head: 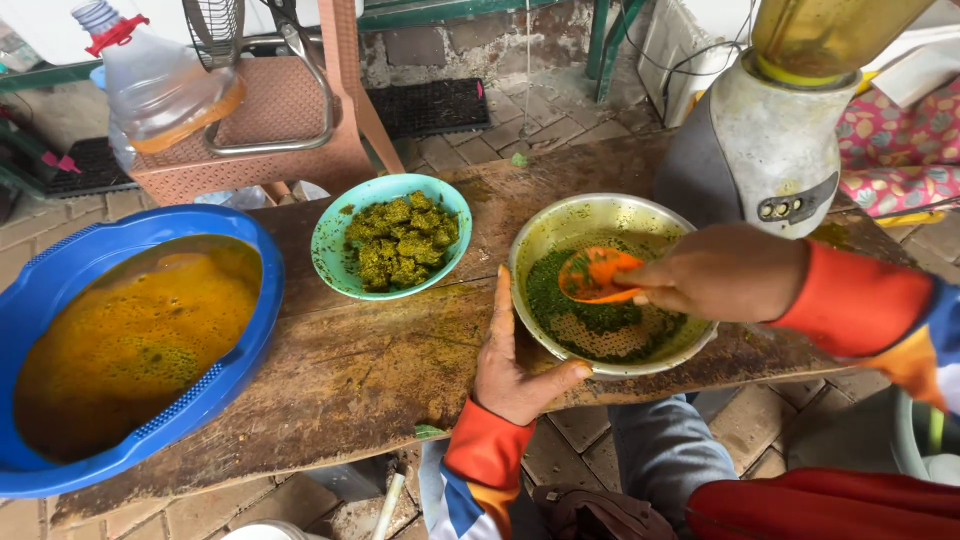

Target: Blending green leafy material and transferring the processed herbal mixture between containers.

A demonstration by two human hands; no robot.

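Brick paving shows under a worn wooden bench (360,370) in the head view. On it stands a metal bowl with a sieve (610,285) of green pulp. The left hand (515,365) lies flat, fingers spread against the bowl's rim, steadying it. The right hand (715,272) grips an orange spoon (595,275), probably pressing pulp through the mesh. Next comes firm, even scraping. Nearby sit a teal bowl (392,238) and a blue basin (135,350).

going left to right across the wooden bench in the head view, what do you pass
blue basin of orange-brown liquid → turquoise bowl of green lumps → left hand on the rim → metal sieve bowl with the right hand holding an orange spoon → blender
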